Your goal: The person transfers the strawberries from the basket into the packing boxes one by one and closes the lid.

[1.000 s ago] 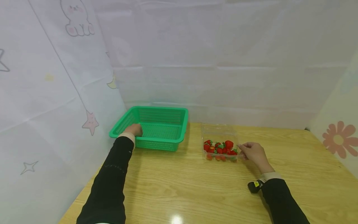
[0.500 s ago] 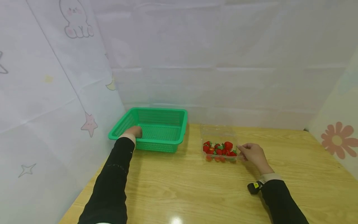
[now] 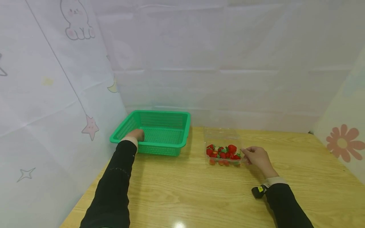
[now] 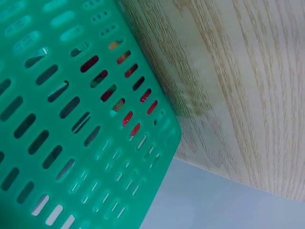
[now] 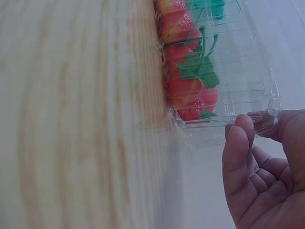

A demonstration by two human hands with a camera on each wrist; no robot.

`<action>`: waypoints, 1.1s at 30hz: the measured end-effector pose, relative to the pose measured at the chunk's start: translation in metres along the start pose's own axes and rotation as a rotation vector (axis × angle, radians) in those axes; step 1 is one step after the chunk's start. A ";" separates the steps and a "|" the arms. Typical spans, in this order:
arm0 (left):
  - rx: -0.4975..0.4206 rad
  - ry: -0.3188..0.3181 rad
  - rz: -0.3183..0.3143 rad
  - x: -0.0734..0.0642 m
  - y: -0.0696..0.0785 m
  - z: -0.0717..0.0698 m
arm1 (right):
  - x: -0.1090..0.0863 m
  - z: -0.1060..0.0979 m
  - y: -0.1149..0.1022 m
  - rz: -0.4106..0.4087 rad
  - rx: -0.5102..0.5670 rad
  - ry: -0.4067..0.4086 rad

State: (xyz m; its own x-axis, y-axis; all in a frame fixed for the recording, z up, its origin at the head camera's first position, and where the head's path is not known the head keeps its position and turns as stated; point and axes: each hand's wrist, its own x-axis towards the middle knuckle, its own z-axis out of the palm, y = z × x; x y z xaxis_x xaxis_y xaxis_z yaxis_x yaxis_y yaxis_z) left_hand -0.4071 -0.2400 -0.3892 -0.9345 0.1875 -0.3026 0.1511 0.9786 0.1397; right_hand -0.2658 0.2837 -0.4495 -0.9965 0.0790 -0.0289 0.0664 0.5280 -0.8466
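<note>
My left hand reaches over the near rim of a green plastic basket in the head view. Its fingers are hidden, so I cannot tell whether they grip anything. The left wrist view is filled by the slotted basket wall, with strawberries showing red through some slots. Farther right, a clear plastic box stands with its lid raised at the back, holding several strawberries with green leaves. My right hand pinches the box's right edge between thumb and fingers, beside the fruit in the right wrist view.
Basket and box rest apart toward the back of a light wooden table. White printed sheets hang behind and on both sides, close to the basket's back and left. A black wrist camera sits at my right cuff.
The head view shifts very slightly. Both hands, the basket and the box keep their places.
</note>
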 end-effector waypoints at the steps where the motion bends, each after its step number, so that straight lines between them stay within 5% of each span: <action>1: 0.007 0.005 0.009 -0.001 0.000 0.000 | 0.000 0.000 0.000 -0.001 0.000 0.000; 7: -0.011 0.069 0.076 -0.008 0.001 -0.004 | 0.000 0.001 0.000 0.009 0.008 -0.010; 19: -0.237 0.275 0.187 -0.018 0.013 -0.007 | 0.002 0.000 0.003 -0.006 -0.018 -0.016; 33: -0.371 0.430 0.372 -0.031 0.068 -0.010 | 0.008 -0.003 0.004 0.002 0.002 -0.022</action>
State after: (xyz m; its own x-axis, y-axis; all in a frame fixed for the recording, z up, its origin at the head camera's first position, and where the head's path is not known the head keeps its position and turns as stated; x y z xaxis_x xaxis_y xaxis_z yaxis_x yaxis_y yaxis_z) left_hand -0.3717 -0.1805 -0.3606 -0.8983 0.3807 0.2193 0.4385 0.7470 0.4996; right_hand -0.2728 0.2893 -0.4515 -0.9972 0.0611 -0.0425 0.0684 0.5260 -0.8477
